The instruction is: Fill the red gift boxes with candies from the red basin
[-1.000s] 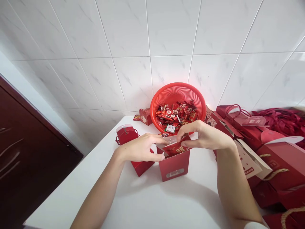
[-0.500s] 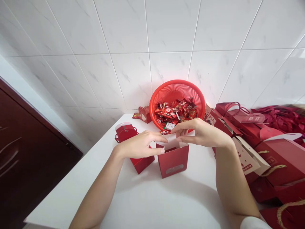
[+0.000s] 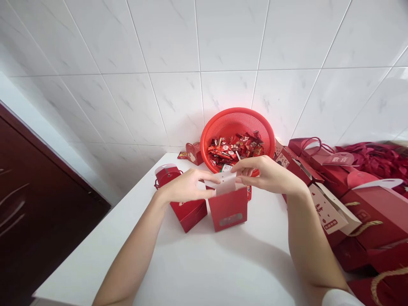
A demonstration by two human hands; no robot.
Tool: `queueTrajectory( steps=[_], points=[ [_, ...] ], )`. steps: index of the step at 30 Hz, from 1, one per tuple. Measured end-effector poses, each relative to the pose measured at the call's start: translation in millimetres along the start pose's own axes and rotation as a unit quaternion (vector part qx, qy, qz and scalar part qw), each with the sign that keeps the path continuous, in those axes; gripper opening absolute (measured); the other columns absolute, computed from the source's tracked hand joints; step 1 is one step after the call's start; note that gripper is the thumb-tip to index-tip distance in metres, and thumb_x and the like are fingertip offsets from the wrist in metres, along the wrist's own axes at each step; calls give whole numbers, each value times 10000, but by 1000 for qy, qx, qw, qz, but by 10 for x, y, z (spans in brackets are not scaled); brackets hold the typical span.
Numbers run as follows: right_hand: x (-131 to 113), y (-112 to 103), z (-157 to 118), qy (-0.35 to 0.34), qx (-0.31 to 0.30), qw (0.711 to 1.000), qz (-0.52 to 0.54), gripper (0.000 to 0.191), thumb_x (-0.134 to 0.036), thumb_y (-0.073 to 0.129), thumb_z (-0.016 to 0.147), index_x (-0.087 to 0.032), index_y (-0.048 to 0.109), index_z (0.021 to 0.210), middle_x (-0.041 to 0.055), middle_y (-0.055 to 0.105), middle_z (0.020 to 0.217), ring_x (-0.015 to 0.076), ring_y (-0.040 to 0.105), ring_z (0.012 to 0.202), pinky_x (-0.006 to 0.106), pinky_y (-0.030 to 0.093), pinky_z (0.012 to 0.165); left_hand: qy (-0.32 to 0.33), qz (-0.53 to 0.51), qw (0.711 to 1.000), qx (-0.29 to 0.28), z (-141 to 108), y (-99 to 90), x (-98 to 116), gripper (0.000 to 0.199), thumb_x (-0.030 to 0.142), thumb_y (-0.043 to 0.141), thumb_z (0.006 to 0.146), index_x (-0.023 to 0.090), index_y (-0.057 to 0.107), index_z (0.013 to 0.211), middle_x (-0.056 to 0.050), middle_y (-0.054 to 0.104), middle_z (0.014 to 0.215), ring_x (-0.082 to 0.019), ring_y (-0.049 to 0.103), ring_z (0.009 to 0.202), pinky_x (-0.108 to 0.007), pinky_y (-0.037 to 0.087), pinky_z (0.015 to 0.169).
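A red box with a small window stands upright on the white table, its pale top flaps raised. My left hand is at the box's left top edge, thumb and fingers around a flap. My right hand pinches the pale flap at the right top edge. Just left of this box, partly under my left hand, lies another red box with a cord handle. Behind the hands sits a red plastic basket of wrapped candies.
Many red gift boxes with rope handles crowd the right side, with dark pink shredded material behind them. A small red box stands left of the basket. A tiled wall rises behind the table.
The standing box has tilted and shifted slightly up and left. Its pale flaps now come together between my hands, and my left hand has moved up a little.
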State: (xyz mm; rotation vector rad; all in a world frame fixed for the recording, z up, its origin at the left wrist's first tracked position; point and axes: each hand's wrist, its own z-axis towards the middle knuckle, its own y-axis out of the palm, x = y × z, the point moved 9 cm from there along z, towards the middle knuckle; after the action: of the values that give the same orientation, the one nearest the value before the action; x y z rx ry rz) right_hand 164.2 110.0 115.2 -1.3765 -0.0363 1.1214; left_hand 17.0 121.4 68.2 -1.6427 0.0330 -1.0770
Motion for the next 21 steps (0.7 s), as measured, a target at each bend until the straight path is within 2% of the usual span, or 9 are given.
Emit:
queueTrajectory(
  steps=[5,8,11,15,18,21],
  points=[
    [-296,70,-130,-63,-62,996,3,215,-248,546,919,-208,732,1017,40,745,917,161,673,807,263,514,748,55,99,993,-20,-174,182,475,541,202,616,777,271,627,1312,-34,695,1170,-247,659,1026,-322,517,874],
    [-437,200,-245,-74,-119,990,-12,253,-213,505,941,-217,729,1058,42,735,896,162,660,786,264,496,734,65,133,989,-21,-240,264,648,572,155,576,778,282,590,1336,-41,675,1138,-239,649,996,-307,509,823],
    [-457,377,-274,-66,-144,986,-60,285,-147,451,952,-203,722,1018,45,708,853,155,620,721,264,455,677,60,144,988,-23,-245,293,676,483,171,584,778,246,629,1253,-58,659,1106,-238,643,958,-297,503,773],
    [-347,638,-170,-30,-166,969,-182,248,-48,474,894,-158,679,808,45,655,786,127,504,610,261,350,575,43,136,989,-24,-214,271,618,373,251,604,818,242,654,1187,-47,654,1033,-228,638,910,-289,491,739],
    [-282,788,-107,2,-220,941,-258,250,20,499,812,-144,592,647,23,583,680,100,383,540,268,254,507,42,117,992,-24,-203,246,617,403,288,618,836,260,633,1238,-39,654,1057,-231,629,952,-287,484,767],
    [-329,857,-84,3,-275,924,-265,269,28,514,793,-148,535,591,-16,485,592,77,285,487,274,200,474,36,102,994,-24,-200,221,615,416,303,631,821,272,634,1236,-28,654,1046,-229,629,939,-281,474,752]
  ],
)
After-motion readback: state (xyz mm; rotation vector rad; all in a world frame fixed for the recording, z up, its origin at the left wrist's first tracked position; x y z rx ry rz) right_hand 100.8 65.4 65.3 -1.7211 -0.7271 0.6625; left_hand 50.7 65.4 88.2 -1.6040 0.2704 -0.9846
